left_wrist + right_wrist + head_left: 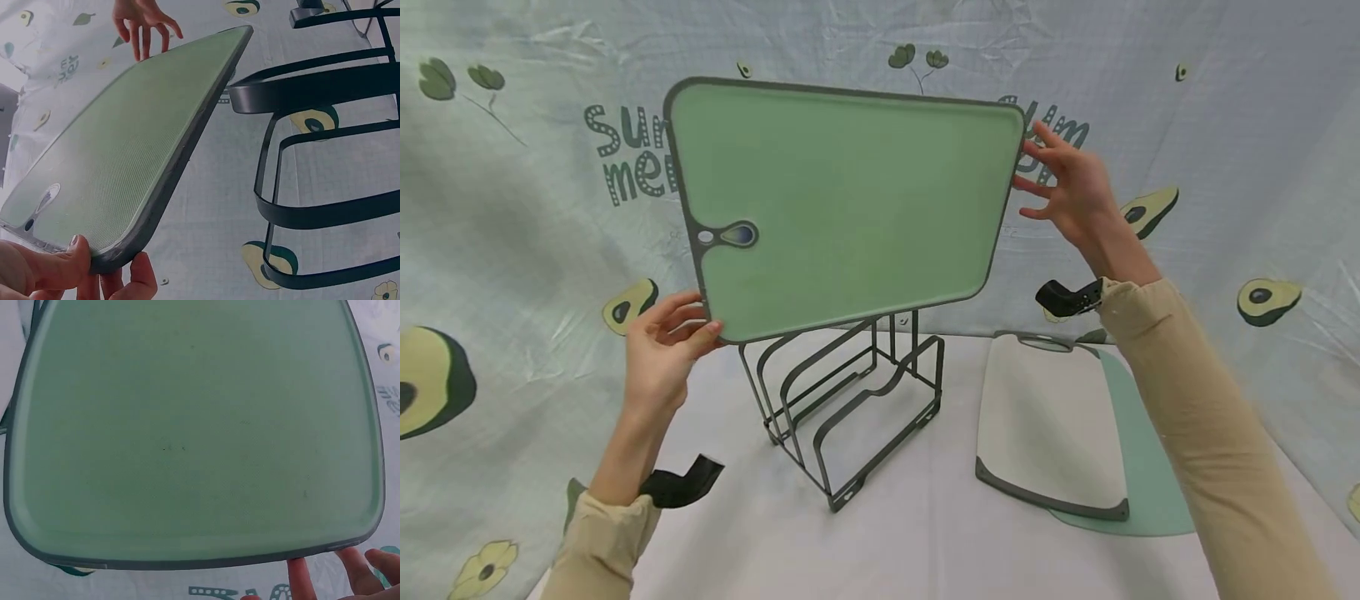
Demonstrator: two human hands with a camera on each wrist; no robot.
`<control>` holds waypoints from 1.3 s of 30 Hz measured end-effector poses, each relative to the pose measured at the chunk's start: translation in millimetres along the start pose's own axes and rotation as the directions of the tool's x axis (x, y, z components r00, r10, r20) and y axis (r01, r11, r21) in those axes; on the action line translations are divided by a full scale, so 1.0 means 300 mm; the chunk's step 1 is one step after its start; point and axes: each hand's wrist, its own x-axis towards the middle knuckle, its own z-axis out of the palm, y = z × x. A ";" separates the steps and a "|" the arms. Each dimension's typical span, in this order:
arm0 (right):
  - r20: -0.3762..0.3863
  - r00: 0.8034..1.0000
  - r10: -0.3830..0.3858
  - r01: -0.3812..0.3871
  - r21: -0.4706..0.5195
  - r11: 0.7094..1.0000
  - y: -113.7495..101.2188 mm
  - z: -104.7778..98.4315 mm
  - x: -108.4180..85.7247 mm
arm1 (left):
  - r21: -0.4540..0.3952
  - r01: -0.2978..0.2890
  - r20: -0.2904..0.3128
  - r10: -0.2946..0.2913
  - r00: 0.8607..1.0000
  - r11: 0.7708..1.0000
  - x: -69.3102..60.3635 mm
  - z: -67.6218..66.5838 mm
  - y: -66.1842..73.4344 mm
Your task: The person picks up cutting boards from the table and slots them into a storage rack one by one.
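A green cutting board [857,200] with a grey rim is held up, tilted, above a black wire rack [865,400]. My left hand [658,354] pinches its lower left corner, thumb on the front face; the left wrist view shows the same grip, with the hand [69,272] at the board's [131,137] corner. At the upper right edge, my right hand [1078,187] has its fingers spread and the fingertips touching the rim. In the right wrist view, fingers [301,578] touch the board's [200,437] edge from below.
On the white table [917,533], right of the rack, a white cutting board [1048,417] with grey ends lies over a pale green one [1157,492]. Behind hangs a cloth [1210,167] printed with avocados and lettering. A black strap piece [681,483] is at the left wrist.
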 end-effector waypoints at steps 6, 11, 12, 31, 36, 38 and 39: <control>0.054 0.998 -0.019 0.017 0.030 0.999 0.006 0.054 0.044 | -0.035 -0.029 -0.133 0.024 0.991 0.999 0.000 -0.016 -0.030; 0.091 0.995 -0.038 0.034 0.047 0.998 0.026 0.094 0.081 | -0.046 -0.093 -0.182 0.084 0.980 0.995 -0.013 -0.041 -0.071; 0.096 0.995 -0.041 0.036 0.052 0.998 0.031 0.102 0.089 | -0.047 -0.106 -0.189 0.096 0.977 0.993 -0.017 -0.046 -0.080; 0.169 0.982 -0.081 0.060 0.129 0.990 0.116 0.187 0.211 | -0.125 -0.215 -0.289 0.171 0.942 0.969 -0.058 -0.079 -0.170; 0.202 0.977 -0.069 0.038 0.153 0.987 0.132 0.191 0.232 | -0.125 -0.214 -0.298 0.169 0.940 0.969 -0.058 -0.085 -0.175; 0.203 0.977 -0.065 0.032 0.159 0.987 0.145 0.190 0.238 | -0.114 -0.210 -0.295 0.169 0.941 0.971 -0.062 -0.088 -0.180; 0.204 0.977 -0.062 0.029 0.160 0.987 0.153 0.189 0.240 | -0.106 -0.205 -0.294 0.166 0.941 0.973 -0.065 -0.089 -0.183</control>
